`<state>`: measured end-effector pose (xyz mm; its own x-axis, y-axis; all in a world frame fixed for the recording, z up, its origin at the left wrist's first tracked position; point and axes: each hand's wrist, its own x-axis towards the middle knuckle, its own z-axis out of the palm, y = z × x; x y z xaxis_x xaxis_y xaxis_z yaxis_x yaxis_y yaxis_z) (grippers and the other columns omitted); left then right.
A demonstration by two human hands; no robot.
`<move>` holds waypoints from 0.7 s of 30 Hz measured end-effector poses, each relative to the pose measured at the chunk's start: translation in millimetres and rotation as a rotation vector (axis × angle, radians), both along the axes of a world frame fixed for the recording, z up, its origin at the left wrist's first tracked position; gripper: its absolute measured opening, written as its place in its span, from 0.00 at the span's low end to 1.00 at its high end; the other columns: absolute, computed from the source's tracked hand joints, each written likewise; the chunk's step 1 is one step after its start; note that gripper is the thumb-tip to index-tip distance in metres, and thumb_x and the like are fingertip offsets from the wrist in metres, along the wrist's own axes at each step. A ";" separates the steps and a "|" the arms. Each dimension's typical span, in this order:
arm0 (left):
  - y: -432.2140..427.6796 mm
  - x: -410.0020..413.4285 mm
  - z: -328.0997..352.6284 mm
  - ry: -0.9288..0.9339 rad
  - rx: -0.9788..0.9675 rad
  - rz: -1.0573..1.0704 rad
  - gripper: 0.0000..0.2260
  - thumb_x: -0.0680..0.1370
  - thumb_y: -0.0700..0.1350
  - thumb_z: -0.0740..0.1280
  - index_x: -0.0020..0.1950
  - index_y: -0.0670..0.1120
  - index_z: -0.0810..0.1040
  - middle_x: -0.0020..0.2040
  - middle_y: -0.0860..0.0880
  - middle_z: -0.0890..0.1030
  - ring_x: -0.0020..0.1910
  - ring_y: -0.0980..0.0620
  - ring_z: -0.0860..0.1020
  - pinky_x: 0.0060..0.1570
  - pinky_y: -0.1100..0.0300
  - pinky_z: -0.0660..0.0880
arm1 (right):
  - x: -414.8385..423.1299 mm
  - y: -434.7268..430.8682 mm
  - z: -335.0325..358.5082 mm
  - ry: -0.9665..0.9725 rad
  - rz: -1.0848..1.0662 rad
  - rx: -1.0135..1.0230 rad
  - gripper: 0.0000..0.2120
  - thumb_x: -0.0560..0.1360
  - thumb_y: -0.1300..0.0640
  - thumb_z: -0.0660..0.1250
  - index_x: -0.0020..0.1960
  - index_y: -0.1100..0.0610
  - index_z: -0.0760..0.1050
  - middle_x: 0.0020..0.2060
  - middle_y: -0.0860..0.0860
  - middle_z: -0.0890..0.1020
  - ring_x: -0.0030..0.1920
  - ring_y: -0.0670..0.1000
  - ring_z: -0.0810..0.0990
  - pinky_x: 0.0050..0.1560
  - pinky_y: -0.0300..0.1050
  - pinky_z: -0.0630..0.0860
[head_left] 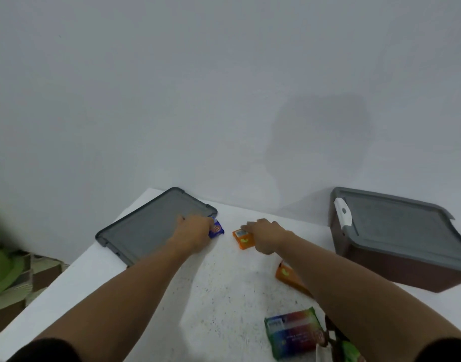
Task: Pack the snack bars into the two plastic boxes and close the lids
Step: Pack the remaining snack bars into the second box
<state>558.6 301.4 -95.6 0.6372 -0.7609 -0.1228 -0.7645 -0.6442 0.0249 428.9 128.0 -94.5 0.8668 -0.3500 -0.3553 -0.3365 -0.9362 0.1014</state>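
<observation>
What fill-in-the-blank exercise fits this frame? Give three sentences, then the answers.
1. The right hand is on a snack bar whose wrapper is ____.
2. The left hand holds the blue bar beside a loose grey ____ that lies flat on the table.
3. The closed brown box stands on the table's ____ side.
Missing words: orange; lid; right.

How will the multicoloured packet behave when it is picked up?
The multicoloured packet looks glossy, so probably slippery. It lies flat and wide, so it should not roll. Its thin wrapper suggests it is light, perhaps slightly floppy.
</observation>
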 end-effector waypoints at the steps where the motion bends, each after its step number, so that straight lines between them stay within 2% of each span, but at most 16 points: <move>1: -2.3 0.1 -0.7 0.000 -0.001 0.021 0.14 0.79 0.47 0.66 0.64 0.49 0.72 0.59 0.46 0.77 0.62 0.44 0.75 0.62 0.47 0.64 | 2.0 -1.5 -1.5 -0.012 -0.004 0.014 0.34 0.78 0.62 0.64 0.80 0.47 0.58 0.75 0.50 0.67 0.72 0.56 0.66 0.68 0.53 0.66; 4: -5.5 -2.3 -1.3 -0.002 -0.001 0.063 0.27 0.75 0.52 0.72 0.69 0.47 0.66 0.64 0.44 0.73 0.65 0.44 0.71 0.64 0.45 0.66 | 6.1 -4.6 -0.6 -0.045 0.009 -0.011 0.34 0.74 0.53 0.73 0.77 0.50 0.64 0.69 0.54 0.72 0.68 0.57 0.68 0.64 0.51 0.68; 6: -5.6 -3.8 -1.1 0.025 -0.027 0.092 0.29 0.72 0.51 0.75 0.68 0.46 0.66 0.64 0.45 0.73 0.63 0.45 0.72 0.61 0.49 0.69 | 5.7 -5.6 1.7 -0.044 -0.007 -0.028 0.36 0.69 0.45 0.77 0.73 0.52 0.69 0.63 0.55 0.74 0.64 0.56 0.69 0.60 0.49 0.68; 8: -4.7 -4.1 1.2 0.093 -0.094 0.131 0.25 0.72 0.48 0.77 0.64 0.45 0.70 0.58 0.46 0.75 0.53 0.49 0.74 0.51 0.56 0.72 | 2.5 -6.3 2.4 -0.056 -0.044 0.004 0.37 0.64 0.40 0.79 0.67 0.53 0.73 0.59 0.54 0.76 0.58 0.54 0.69 0.54 0.48 0.68; 10: -1.2 -6.9 5.9 0.206 -0.134 0.165 0.20 0.73 0.47 0.76 0.61 0.43 0.75 0.53 0.47 0.77 0.47 0.51 0.74 0.46 0.58 0.73 | -3.5 -6.2 5.4 -0.086 -0.090 0.091 0.34 0.63 0.42 0.81 0.63 0.54 0.75 0.56 0.53 0.76 0.54 0.53 0.71 0.50 0.46 0.68; 12: 5.8 -6.9 7.4 0.444 -0.208 0.233 0.21 0.73 0.48 0.78 0.62 0.43 0.78 0.53 0.47 0.80 0.47 0.50 0.77 0.45 0.59 0.75 | -9.6 -6.6 10.4 -0.125 -0.165 0.249 0.27 0.67 0.48 0.80 0.62 0.54 0.76 0.56 0.51 0.75 0.53 0.52 0.74 0.48 0.45 0.71; 14: 17.6 -9.8 10.7 0.746 -0.336 0.324 0.23 0.71 0.48 0.80 0.62 0.44 0.78 0.55 0.48 0.82 0.49 0.50 0.81 0.41 0.60 0.79 | -17.2 -4.2 18.4 -0.156 -0.235 0.387 0.21 0.69 0.50 0.79 0.59 0.52 0.77 0.57 0.50 0.76 0.54 0.52 0.77 0.47 0.44 0.76; 17: 34.8 -20.4 23.5 1.089 -0.555 0.354 0.22 0.70 0.45 0.81 0.61 0.43 0.80 0.53 0.44 0.86 0.48 0.45 0.86 0.48 0.52 0.84 | -33.4 1.2 35.6 -0.237 -0.371 0.625 0.16 0.70 0.51 0.78 0.55 0.52 0.78 0.57 0.52 0.81 0.51 0.54 0.84 0.52 0.49 0.82; 19: 44.1 -33.9 37.1 1.271 -0.702 0.330 0.19 0.70 0.40 0.79 0.60 0.41 0.81 0.52 0.42 0.87 0.46 0.44 0.86 0.49 0.49 0.84 | -48.6 6.9 53.0 -0.293 -0.448 0.872 0.14 0.73 0.54 0.77 0.55 0.54 0.78 0.54 0.55 0.85 0.50 0.56 0.86 0.57 0.53 0.82; 21: 49.5 -49.1 51.9 1.444 -0.804 0.297 0.14 0.73 0.35 0.74 0.58 0.41 0.81 0.48 0.41 0.87 0.42 0.45 0.85 0.42 0.52 0.83 | -66.0 14.2 70.6 -0.326 -0.480 1.108 0.14 0.74 0.56 0.75 0.57 0.55 0.77 0.54 0.57 0.85 0.49 0.56 0.86 0.57 0.54 0.80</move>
